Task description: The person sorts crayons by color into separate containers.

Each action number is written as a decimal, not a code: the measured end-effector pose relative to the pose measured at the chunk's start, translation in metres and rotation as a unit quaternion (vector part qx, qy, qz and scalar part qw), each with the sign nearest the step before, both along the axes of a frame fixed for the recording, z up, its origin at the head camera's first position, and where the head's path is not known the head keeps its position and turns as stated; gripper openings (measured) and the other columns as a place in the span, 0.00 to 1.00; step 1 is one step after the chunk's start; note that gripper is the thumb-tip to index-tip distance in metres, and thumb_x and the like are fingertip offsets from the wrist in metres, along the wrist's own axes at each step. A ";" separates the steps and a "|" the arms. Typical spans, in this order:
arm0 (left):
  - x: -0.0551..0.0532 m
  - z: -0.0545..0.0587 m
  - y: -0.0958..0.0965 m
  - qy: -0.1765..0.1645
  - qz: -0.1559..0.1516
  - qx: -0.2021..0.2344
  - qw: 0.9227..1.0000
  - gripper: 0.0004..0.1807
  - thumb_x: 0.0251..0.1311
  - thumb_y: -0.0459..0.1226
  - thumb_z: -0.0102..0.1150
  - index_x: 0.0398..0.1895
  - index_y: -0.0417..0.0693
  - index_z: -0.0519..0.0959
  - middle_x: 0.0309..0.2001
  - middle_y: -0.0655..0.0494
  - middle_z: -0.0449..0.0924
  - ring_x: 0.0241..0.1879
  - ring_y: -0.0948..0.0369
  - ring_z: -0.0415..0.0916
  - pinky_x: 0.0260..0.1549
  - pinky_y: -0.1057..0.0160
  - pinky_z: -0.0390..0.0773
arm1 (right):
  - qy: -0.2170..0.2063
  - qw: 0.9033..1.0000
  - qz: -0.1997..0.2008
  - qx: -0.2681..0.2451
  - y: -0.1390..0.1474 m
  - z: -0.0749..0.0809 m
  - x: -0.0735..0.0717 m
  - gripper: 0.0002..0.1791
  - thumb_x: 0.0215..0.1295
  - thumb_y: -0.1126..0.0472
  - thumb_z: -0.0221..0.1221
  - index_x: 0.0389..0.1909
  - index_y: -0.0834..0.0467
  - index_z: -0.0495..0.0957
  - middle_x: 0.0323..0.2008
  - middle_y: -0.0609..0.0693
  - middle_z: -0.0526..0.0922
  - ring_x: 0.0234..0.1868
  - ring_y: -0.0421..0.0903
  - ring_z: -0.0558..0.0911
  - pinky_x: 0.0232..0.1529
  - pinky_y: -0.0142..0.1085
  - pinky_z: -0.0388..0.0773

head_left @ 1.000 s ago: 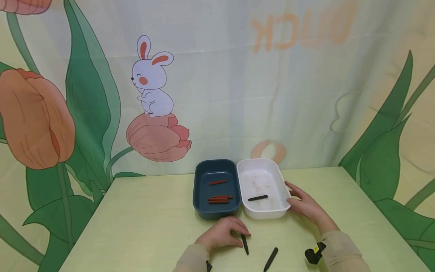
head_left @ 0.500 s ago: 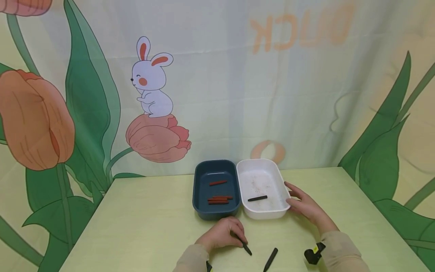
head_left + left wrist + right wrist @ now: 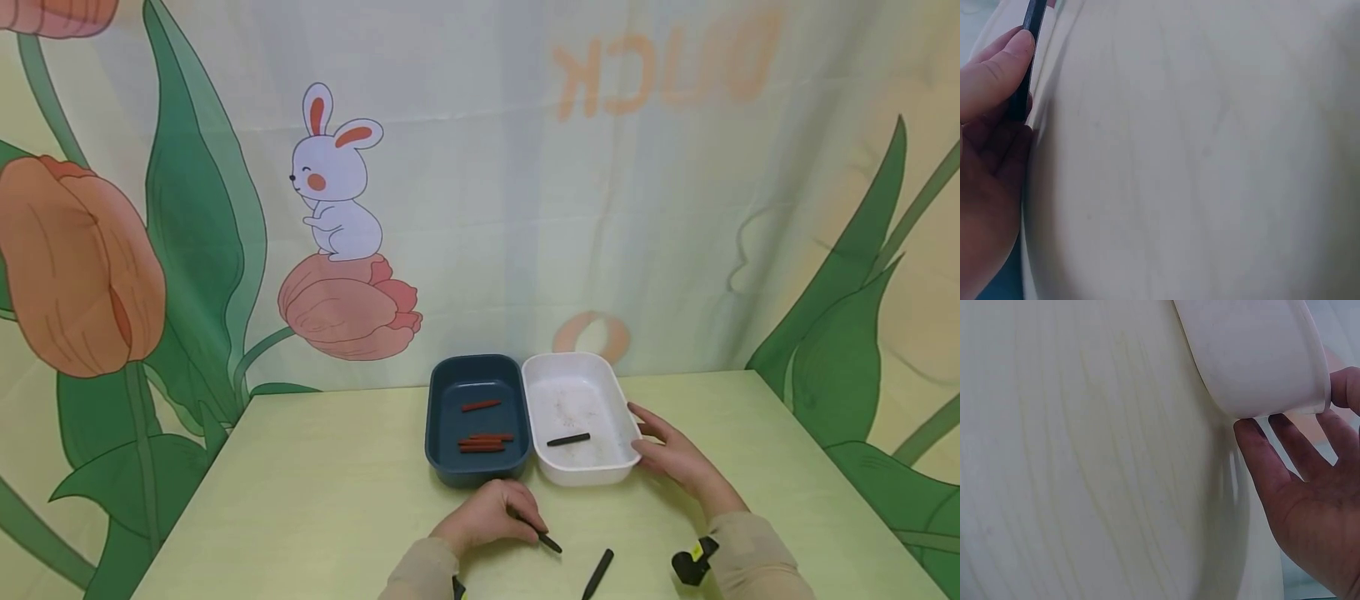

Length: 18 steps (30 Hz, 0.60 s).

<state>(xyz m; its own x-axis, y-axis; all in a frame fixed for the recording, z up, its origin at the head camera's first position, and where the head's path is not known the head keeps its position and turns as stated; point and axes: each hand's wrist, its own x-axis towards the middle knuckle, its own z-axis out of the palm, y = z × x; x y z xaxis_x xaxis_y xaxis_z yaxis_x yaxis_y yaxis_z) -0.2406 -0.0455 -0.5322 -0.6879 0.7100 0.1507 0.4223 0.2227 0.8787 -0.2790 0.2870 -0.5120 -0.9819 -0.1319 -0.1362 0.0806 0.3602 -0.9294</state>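
In the head view my left hand [image 3: 491, 515] pinches a black crayon [image 3: 550, 542] just above the table, in front of the dark blue container. The left wrist view shows the thumb pressed along the held crayon [image 3: 1029, 75], with fingers behind it. My right hand [image 3: 678, 454] rests against the right side of the white container [image 3: 630, 467]. In the right wrist view its fairly straight fingertips [image 3: 1249, 428] touch the container's outer wall [image 3: 1260, 356]. A second black crayon [image 3: 568, 439] lies inside the white container, and a third one [image 3: 597, 574] lies on the table near the front.
The dark blue container [image 3: 442, 471] stands against the white one's left side and holds several red-brown crayons [image 3: 483, 443]. Both containers are near the back of the light table [image 3: 322, 475]. A printed curtain [image 3: 480, 208] hangs behind.
The crayon in my left hand has swung from pointing nearly straight toward the front to slanting right, and the fingers have closed round it. My right hand and both containers stay put.
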 end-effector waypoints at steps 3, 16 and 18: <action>0.000 0.002 0.000 -0.017 0.005 0.004 1.000 0.10 0.43 0.28 0.76 0.33 0.39 0.89 0.32 0.57 0.84 0.35 0.70 0.76 0.42 0.69 0.77 | 0.001 1.000 -0.001 -0.002 0.000 0.000 0.000 0.40 0.70 0.61 0.58 0.78 0.54 0.51 0.68 0.69 0.60 0.61 0.64 0.73 0.55 0.46 0.78; 0.000 0.002 0.003 -0.029 0.009 0.020 0.999 0.10 0.45 0.27 0.75 0.34 0.40 0.89 0.32 0.62 0.84 0.35 0.71 0.77 0.35 0.70 0.77 | 0.001 1.000 0.003 0.001 0.000 0.002 0.001 0.40 0.70 0.60 0.58 0.78 0.54 0.51 0.69 0.69 0.59 0.62 0.65 0.71 0.56 0.47 0.77; 0.001 0.003 0.005 -0.027 0.005 0.024 0.999 0.10 0.46 0.26 0.74 0.34 0.39 0.89 0.32 0.61 0.84 0.35 0.71 0.76 0.34 0.71 0.77 | 0.001 1.000 0.004 0.001 0.000 0.001 0.001 0.40 0.70 0.60 0.57 0.78 0.54 0.51 0.69 0.69 0.59 0.62 0.65 0.71 0.56 0.47 0.77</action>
